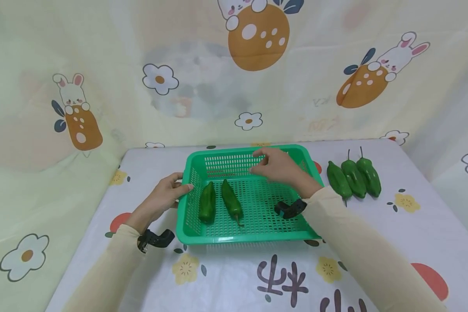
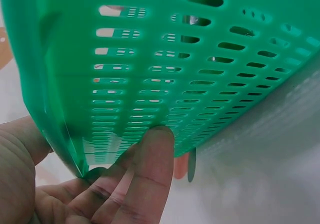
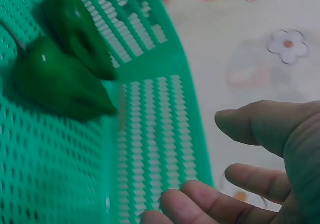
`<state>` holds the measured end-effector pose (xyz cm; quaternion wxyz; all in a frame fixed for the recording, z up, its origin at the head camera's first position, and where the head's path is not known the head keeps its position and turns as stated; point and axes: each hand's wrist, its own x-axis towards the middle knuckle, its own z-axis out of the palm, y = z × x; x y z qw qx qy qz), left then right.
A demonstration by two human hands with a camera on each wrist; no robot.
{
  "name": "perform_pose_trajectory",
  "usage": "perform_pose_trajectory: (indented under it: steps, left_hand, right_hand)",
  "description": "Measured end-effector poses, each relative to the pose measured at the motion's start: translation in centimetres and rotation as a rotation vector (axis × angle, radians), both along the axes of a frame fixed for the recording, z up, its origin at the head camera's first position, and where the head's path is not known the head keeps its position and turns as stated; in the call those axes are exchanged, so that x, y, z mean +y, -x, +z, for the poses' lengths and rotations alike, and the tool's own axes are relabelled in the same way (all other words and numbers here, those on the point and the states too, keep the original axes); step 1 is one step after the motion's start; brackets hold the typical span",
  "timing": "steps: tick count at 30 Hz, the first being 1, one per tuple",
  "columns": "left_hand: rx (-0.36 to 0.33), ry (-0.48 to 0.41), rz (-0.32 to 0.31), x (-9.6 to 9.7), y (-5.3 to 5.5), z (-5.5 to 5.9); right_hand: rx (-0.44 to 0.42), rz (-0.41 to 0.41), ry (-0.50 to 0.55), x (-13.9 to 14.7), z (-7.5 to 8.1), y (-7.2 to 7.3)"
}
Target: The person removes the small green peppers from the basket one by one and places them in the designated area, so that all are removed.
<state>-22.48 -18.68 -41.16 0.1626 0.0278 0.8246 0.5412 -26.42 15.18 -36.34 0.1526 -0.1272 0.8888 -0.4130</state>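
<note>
A green plastic basket [image 1: 182, 212] with slotted walls stands on the table in the head view. Inside it, towards the left, lie two green peppers, one [image 1: 207, 203] by the left wall and another [image 1: 232, 201] beside it. My left hand [image 1: 161, 197] holds the basket's left rim, thumb over the top; in the left wrist view its fingers [image 2: 150, 174] press the slotted wall [image 2: 65, 83] from outside. Above the far right part of the basket hovers my right hand [image 1: 278, 167], with nothing in it. Its thumb and fingers are spread apart in the right wrist view.
Three more green peppers [image 1: 354, 177] lie side by side on the table to the right of the basket. A patterned cloth [image 1: 234, 277] covers the table. Behind it hangs a curtain [image 1: 203, 108] printed with rabbits and flowers.
</note>
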Motion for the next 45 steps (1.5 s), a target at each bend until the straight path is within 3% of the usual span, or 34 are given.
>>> perform_pose_trajectory:
  steps: [9, 19, 28, 45]
  left_hand:
    - [0.003, -0.023, -0.012, 0.1, -0.2, 0.0]
    - [0.007, -0.012, -0.009, 0.0, -0.1, -0.2]
    - [0.016, -0.029, -0.010, 0.1, 0.0, -0.1]
    - [0.011, -0.003, 0.005, -0.1, 0.0, -0.2]
  right_hand:
    - [-0.132, 0.066, -0.021, -3.8, -2.8, 0.3]
    - [-0.212, 0.106, -0.109, -5.7, -3.9, 0.2]
    - [-0.222, 0.159, -0.168, -7.0, -4.8, -0.3]
    - [-0.219, 0.182, -0.213, -7.4, -4.8, -0.4]
